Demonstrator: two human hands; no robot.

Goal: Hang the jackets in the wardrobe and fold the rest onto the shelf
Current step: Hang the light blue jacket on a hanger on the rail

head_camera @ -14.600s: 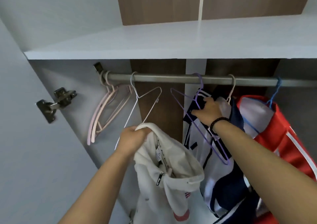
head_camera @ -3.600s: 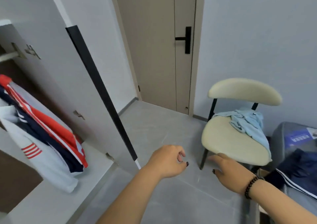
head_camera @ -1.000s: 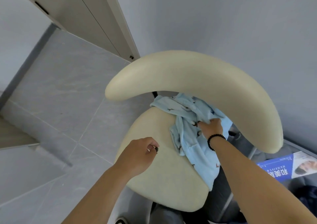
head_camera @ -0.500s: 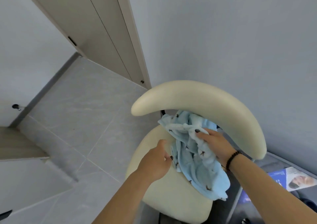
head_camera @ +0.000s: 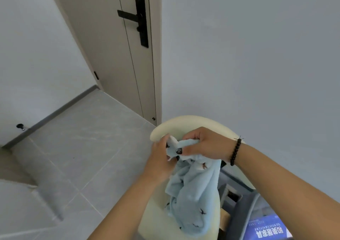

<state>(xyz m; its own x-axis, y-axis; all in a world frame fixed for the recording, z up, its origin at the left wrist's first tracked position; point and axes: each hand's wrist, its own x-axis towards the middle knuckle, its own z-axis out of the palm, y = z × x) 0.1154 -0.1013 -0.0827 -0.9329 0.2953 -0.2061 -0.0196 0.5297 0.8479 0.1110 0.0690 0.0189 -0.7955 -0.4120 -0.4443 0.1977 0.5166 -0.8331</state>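
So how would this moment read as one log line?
step: pick up | item: light blue garment | left hand: gripping | right hand: gripping | above: cream chair

Pale blue fleece garment [head_camera: 193, 193] with small dark bird-like motifs; cream padded chair [head_camera: 185, 123]; black beaded bracelet [head_camera: 235, 151]; beige door [head_camera: 114, 43], black handle [head_camera: 140, 19].

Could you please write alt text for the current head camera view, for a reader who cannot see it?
Both hands, left hand and right hand, grip the top of a pale blue fleecy garment with small dark motifs, which hangs down over a cream padded chair. Behind are a grey tiled floor, a beige door with a black handle and a plain grey wall.
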